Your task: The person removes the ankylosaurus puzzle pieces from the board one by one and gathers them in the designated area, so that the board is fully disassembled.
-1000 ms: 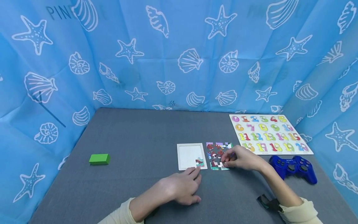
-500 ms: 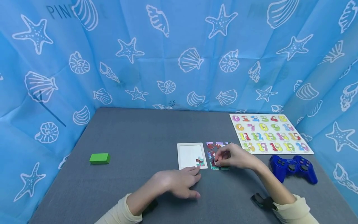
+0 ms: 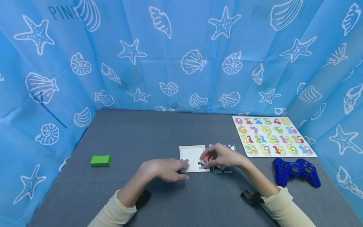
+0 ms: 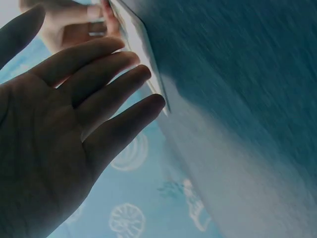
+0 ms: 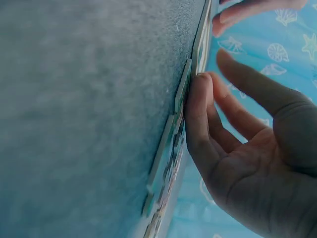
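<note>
My left hand (image 3: 165,169) hovers with fingers extended at the left edge of a white square puzzle tray (image 3: 185,151), holding nothing; in the left wrist view its palm (image 4: 44,148) and spread fingers face the camera. My right hand (image 3: 222,155) is over the tray's lower right corner, fingertips pinching a small teal-and-red jigsaw piece (image 3: 203,160). Another piece (image 3: 201,165) lies in that corner, partly covered by the fingers. In the right wrist view the fingers of my right hand (image 5: 247,148) curl down at the tray, and the pinched piece is hidden.
Several loose jigsaw pieces (image 3: 222,171) lie right of the tray, partly under my right hand. A number puzzle board (image 3: 273,137) and a blue game controller (image 3: 296,171) lie farther right. A green block (image 3: 101,160) sits at left on the grey table (image 3: 136,135). A blue curtain (image 3: 170,47) stands behind.
My right hand has moved left from the loose pieces to the tray, with a jigsaw piece at its fingertips. My left hand has drawn back left from the tray's lower edge.
</note>
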### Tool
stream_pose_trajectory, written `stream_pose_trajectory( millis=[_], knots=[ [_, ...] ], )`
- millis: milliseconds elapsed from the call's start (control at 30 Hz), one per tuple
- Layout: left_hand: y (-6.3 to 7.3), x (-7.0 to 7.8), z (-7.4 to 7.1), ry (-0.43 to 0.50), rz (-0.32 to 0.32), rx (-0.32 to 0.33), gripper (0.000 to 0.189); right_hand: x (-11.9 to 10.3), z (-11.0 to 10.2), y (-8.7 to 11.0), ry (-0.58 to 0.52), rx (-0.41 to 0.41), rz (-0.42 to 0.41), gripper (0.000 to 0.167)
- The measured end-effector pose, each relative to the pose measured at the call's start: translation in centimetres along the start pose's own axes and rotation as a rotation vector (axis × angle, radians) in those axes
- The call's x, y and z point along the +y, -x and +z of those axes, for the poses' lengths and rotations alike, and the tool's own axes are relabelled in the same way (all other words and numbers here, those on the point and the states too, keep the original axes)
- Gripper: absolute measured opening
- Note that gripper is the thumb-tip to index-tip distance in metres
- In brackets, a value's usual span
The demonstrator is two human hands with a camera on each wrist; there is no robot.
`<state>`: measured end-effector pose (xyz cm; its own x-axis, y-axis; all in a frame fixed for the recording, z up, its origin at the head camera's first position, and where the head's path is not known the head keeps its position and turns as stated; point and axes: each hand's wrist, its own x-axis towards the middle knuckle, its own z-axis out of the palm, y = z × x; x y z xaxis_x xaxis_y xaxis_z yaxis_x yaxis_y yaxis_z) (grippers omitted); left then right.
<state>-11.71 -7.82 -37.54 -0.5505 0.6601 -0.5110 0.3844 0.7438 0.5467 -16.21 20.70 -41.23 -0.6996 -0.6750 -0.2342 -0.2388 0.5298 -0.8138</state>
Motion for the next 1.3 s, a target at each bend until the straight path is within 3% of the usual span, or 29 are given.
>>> stream_pose_trajectory(
  millis=[167,333,1000,1300],
  knots=[
    [0.1,-1.4,-0.6,0.034,-0.053,0.024,0.063,-0.5,0.2,-0.7,0.025,0.001,0.029,0.023],
    [0.0,-1.8,-0.8,0.035,-0.064,0.038,0.060,-0.8,0.2,-0.9,0.063,0.011,0.025,0.021],
    [-0.4,-0.9,0.1,-0.082,-0.100,0.076,0.060,-0.7,0.5,-0.5,0.059,0.033,0.026,0.024],
    [-0.5,-0.5,0.3,-0.098,-0.131,0.086,0.060,-0.7,0.8,0.0,0.032,0.064,-0.056,0.021]
  ],
)
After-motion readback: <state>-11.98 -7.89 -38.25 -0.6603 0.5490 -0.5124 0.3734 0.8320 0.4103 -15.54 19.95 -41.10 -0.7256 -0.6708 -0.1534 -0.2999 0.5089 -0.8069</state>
